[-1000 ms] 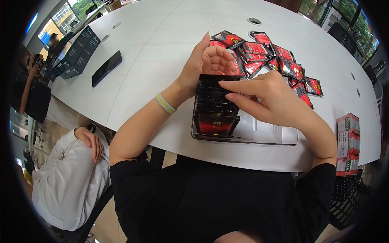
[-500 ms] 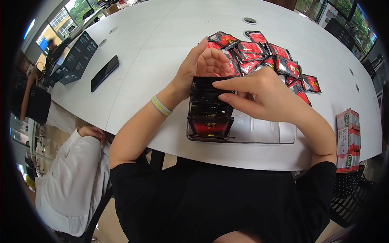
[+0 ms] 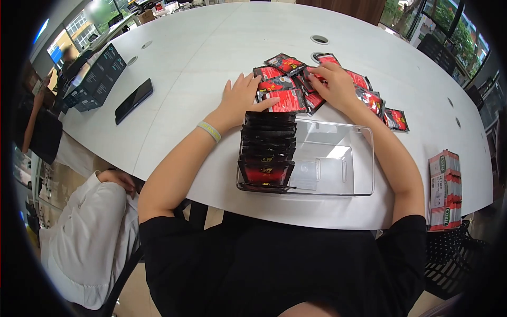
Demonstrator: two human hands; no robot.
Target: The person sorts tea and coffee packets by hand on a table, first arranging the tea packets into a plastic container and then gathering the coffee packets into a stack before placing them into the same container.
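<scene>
A clear plastic tray [image 3: 364,158] stands near the table's front edge. Its left side holds a row of upright dark packets [image 3: 266,171]; the right side shows bare plastic. Behind it lies a loose pile of red and black packets [image 3: 285,100]. My left hand [image 3: 243,98] is open, fingers spread, at the pile's left edge, with the thumb touching a red packet. Bent over the middle of the pile is my right hand [image 3: 335,87], thumb and fingers closed on a packet that they partly hide.
A dark phone [image 3: 134,100] and a dark box [image 3: 97,79] are at the left of the white table [image 3: 211,58]. Red packs [image 3: 445,190] stand at the right edge. A person in white [image 3: 95,232] sits at the left.
Both hands have left the packet row. My right hand has moved back onto the pile, and my left hand now rests beside it with fingers spread. The view has shifted slightly.
</scene>
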